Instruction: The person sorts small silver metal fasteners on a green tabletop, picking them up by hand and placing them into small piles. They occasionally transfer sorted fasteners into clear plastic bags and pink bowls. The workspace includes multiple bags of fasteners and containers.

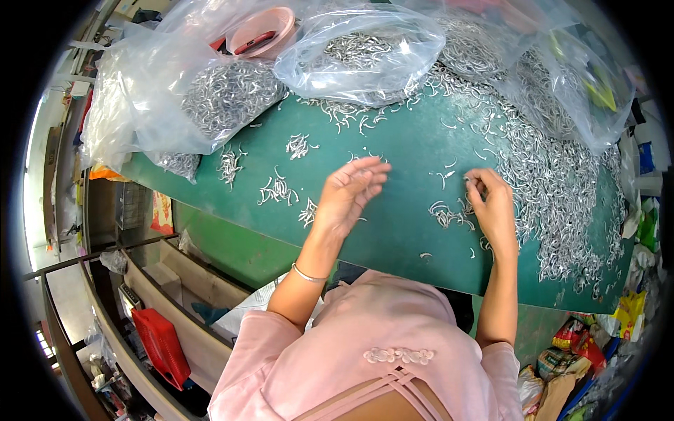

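Observation:
My left hand [351,196] is held over the middle of the green table [393,245], its fingers stretched out and partly spread, palm turned sideways. Nothing shows in it. Farther right, my right hand [493,203] has thumb and forefinger pinched together; whatever is between the fingertips is too small to make out. Just left of those fingertips lie a few small curved silver metal pieces [444,175], with a little cluster [449,215] below them. Several small piles [277,189] of the same pieces sit left of my left hand, one partly hidden behind its wrist.
A large heap of metal pieces [554,193] spreads over the table's right side. Clear plastic bags [232,95] of them stand along the far edge, beside a pink basket [277,28] with a red-handled tool. A red plastic basket [161,347] lies on shelving at lower left.

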{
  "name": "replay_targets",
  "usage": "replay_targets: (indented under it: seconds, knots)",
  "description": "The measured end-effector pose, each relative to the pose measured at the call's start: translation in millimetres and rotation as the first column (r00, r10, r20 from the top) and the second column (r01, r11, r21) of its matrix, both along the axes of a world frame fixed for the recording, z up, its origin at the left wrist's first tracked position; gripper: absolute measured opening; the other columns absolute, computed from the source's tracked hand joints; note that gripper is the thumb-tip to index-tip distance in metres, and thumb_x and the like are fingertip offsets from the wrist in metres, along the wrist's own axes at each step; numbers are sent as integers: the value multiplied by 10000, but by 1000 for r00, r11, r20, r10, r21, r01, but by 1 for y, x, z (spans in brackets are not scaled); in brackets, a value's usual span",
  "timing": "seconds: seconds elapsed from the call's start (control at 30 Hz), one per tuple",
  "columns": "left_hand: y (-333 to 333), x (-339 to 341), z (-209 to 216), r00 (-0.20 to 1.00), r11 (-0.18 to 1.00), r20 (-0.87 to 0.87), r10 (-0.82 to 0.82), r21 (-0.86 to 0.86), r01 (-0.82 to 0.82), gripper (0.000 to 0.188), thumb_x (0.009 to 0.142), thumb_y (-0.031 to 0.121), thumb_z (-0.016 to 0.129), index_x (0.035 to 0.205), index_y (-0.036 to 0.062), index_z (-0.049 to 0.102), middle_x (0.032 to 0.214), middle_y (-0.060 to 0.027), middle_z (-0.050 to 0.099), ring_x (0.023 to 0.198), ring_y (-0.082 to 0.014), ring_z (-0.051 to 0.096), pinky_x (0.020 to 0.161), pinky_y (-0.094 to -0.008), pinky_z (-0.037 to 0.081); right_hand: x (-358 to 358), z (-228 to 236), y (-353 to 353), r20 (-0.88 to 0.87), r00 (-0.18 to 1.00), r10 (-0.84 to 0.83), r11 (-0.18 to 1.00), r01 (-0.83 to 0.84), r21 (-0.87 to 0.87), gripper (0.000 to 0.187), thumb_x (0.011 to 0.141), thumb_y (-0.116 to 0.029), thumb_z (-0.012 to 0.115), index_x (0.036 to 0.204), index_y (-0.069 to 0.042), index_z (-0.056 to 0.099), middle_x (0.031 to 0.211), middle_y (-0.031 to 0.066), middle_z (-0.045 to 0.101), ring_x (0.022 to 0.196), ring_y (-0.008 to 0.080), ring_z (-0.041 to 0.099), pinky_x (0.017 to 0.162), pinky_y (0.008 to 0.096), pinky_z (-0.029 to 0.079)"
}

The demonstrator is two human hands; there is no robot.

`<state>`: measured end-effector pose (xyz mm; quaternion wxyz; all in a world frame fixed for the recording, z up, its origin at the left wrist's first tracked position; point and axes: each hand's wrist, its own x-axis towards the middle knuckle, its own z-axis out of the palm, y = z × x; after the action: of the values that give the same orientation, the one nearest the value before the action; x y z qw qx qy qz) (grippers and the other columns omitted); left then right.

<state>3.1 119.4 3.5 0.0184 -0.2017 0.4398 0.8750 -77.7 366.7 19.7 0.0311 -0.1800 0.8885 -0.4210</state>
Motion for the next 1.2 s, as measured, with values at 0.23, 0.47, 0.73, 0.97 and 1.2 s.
replay_targets:
  seconds: [0.23,0.47,0.73,0.97,1.2]
  knots:
    - [29,15,-4,986,974,108,-129,201,105,293,954,56,492,1226,-50,520,1183,-160,588,1055,-212,581,940,-339,477,13,-5,-35,53,991,123,991,-120,-57,104,800,20,634,901,18,610,812,153,607,689,292,613,622,378,480]
    - [29,22,-2,995,996,81,-56,76,50,390,937,36,500,1307,-66,435,1289,-214,518,1218,-302,517,1055,-387,411,14,-15,-47,-97,994,53,993,-43,109,112,800,-24,641,901,6,602,866,169,609,836,361,609,716,442,487]
    - [39,21,5,988,976,102,-116,197,95,414,949,66,520,1320,-83,412,1323,-237,492,1251,-313,492,1071,-393,394,9,-18,-44,-87,996,10,950,18,311,82,804,-38,638,851,7,588,856,167,607,822,362,606,693,451,483]
    - [48,16,-6,991,935,87,-98,350,61,389,966,110,506,1300,-80,446,1279,-198,526,1162,-268,537,1029,-373,421,30,3,-54,114,982,149,989,-150,-1,69,807,-30,644,839,6,594,786,141,595,706,313,607,635,405,474]
    - [39,20,-22,976,912,85,-199,380,153,324,961,89,506,1243,-71,511,1104,-113,617,927,-147,583,843,-290,497,10,3,-37,91,993,-69,991,58,124,127,776,-54,702,815,8,598,805,134,593,742,294,581,665,391,454]
